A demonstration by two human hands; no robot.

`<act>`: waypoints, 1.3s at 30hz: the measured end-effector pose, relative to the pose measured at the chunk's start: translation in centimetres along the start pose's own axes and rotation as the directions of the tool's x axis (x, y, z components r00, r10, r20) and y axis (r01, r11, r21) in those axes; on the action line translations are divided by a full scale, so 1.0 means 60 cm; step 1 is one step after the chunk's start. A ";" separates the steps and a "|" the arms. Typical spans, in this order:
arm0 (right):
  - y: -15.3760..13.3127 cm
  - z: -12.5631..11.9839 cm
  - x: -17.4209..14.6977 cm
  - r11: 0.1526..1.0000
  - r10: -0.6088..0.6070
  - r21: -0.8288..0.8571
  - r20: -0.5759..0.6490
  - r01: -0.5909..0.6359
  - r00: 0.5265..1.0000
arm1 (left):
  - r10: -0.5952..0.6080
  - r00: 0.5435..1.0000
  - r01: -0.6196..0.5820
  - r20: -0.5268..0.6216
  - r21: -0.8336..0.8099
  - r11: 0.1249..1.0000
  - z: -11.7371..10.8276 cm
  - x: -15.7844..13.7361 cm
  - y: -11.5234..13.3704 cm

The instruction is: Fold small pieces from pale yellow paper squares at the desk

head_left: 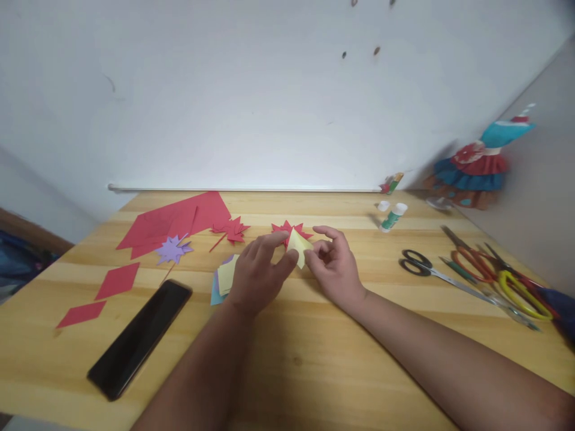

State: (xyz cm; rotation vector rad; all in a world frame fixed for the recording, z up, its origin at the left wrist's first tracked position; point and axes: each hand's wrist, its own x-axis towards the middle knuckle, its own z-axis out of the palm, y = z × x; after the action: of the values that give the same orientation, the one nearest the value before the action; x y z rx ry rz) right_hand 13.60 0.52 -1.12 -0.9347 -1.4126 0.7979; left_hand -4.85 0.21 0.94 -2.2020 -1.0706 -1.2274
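From my end: black phone (pixel 141 338) lies face up on the wooden table (pixel 314 371), near the left forearm. Next out, both hands on one piece. Left hand (pixel 258 269) pinches the folded yellow paper (pixel 298 246) between thumb and forefinger, gap about paper-thin, other fingers curled together. Right hand (pixel 335 269) grips the paper's other side at the thumb, one finger crooked up clear of it, palm loosely cupped. Paper sits mid-table between the fingertips, pointed end up; can't tell if its lower tip touches wood. Stack of colored paper (pixel 223 281) just beside the left hand, partly hidden. Black-handled scissors (pixel 453 282) well off to the right, more hand tools past them. Two red paper pieces (pixel 117 281) lie left of the stack. Beyond: purple paper flower (pixel 173 250); one red flower (pixel 233 230) left of the hands, another right behind the yellow paper. Farther out, red sheets (pixel 179 218), upright glue stick (pixel 392 218), its white cap (pixel 383 205) near it. Pale wall (pixel 251 102) at back.
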 end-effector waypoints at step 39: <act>-0.030 -0.015 0.002 0.728 -0.559 -0.396 0.130 0.560 0.819 | 0.021 1.000 -0.024 -0.016 -0.265 0.964 -0.014 0.010 0.004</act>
State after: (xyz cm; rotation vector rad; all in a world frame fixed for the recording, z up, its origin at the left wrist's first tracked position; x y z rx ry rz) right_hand 14.37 -0.23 0.58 -0.7448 -1.7838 0.0266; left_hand -4.91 -0.24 1.94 -2.3909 -0.9181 -1.4454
